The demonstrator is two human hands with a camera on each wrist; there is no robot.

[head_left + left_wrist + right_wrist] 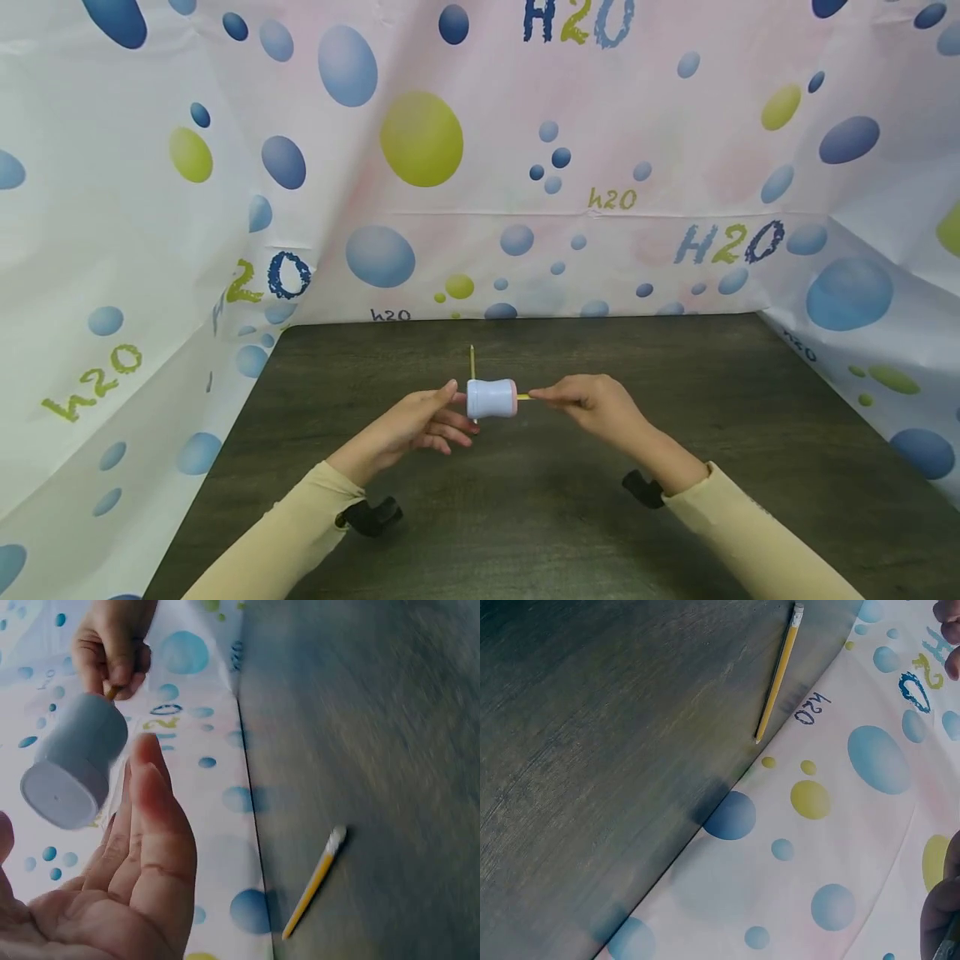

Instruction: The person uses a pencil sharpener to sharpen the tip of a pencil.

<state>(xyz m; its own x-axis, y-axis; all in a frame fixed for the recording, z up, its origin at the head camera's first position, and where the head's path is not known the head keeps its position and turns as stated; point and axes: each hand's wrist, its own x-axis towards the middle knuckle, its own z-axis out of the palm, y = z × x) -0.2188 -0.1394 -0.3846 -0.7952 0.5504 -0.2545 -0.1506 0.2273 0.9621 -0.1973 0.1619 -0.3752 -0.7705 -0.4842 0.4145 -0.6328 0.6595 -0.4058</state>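
My right hand (600,404) pinches a yellow pencil (523,397) between thumb and fingers. The pencil's far end sits inside a pale blue, waisted pencil sharpener (491,398) with a pinkish rim, held level above the table. In the left wrist view, the closed base of the sharpener (64,791) faces my left hand (127,900). That hand lies at the sharpener's left end with fingers extended and palm up, and a gap shows between them in this view. The right wrist view catches only part of the right hand (939,915) at its edge.
A second yellow pencil (472,361) with a white eraser end lies on the dark wooden table (337,358), behind the sharpener in the head view. A white backdrop (510,158) with blue and green dots rises along the back and both sides.
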